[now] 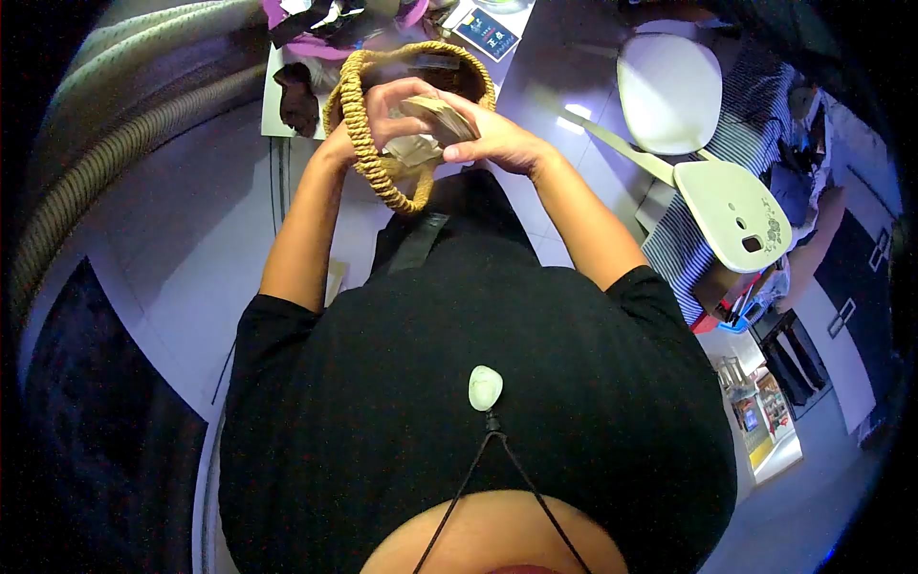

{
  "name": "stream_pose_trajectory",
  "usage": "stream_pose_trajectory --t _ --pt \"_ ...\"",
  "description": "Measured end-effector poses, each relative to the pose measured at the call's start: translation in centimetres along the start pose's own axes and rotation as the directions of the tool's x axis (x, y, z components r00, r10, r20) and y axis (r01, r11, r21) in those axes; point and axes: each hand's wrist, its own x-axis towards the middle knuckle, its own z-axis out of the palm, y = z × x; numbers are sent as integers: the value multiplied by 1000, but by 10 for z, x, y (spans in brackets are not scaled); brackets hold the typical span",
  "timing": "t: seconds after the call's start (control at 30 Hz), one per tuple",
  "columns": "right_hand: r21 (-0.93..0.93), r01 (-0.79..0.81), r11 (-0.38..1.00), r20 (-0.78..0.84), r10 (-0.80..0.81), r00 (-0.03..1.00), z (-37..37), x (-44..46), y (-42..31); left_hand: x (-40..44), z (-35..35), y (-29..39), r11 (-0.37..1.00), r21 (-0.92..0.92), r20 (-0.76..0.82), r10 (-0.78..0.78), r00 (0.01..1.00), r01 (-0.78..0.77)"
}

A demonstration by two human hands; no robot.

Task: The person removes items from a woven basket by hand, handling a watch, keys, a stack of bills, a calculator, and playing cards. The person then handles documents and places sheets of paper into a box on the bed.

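A woven basket with a thick braided rim (361, 124) is tilted toward me at the top centre. My left hand (390, 107) reaches over its rim, fingers curled at pale, paper-like pieces (413, 149) inside. Beside it my right hand (497, 136) grips a small stack of flat, pale pieces (442, 117), thumb below and fingers behind. The two hands are close together at the stack. What lies deeper in the basket is hidden by the hands.
Behind the basket, a white table (277, 107) bears purple items, a dark cloth and a dark blue card (487, 34). A white chair (669, 94) stands at the right near striped fabric (674, 251). A ribbed hose (115, 143) curves along the left.
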Motion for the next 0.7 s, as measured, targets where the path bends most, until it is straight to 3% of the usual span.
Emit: stream_pose_trajectory --t 0.1,0.17,0.23,0.27,0.37,0.43,0.5,0.63,0.7 --pt "-20 -23 1000 -5 22 1000 6 6 6 -7 2 0 993 -101 -24 -57 998 55" --pt "4 -58 998 -17 58 998 8 8 13 -9 4 -5 999 -46 -35 -25 999 23" --pt "-48 -27 998 -120 22 993 8 9 25 -12 8 -5 985 152 -182 104 978 -76" --pt "-82 40 996 -177 -54 983 8 12 33 -13 11 -2 997 72 -184 36 982 -23" --pt "-129 110 985 -285 -144 948 10 17 49 -16 22 4 987 140 -213 102 972 -73" --pt "-411 97 906 -357 -258 898 11 24 63 -15 28 -1 974 178 -208 179 962 -143" --pt "-480 126 868 -385 -338 859 17 32 73 -12 32 -7 960 200 -270 246 931 -196" --pt "-497 180 849 -385 -402 831 34 24 57 -16 29 -5 983 155 -295 137 946 -94" --pt "-512 184 839 -424 -433 795 37 25 58 -18 28 -5 995 -9 -316 93 944 -101"
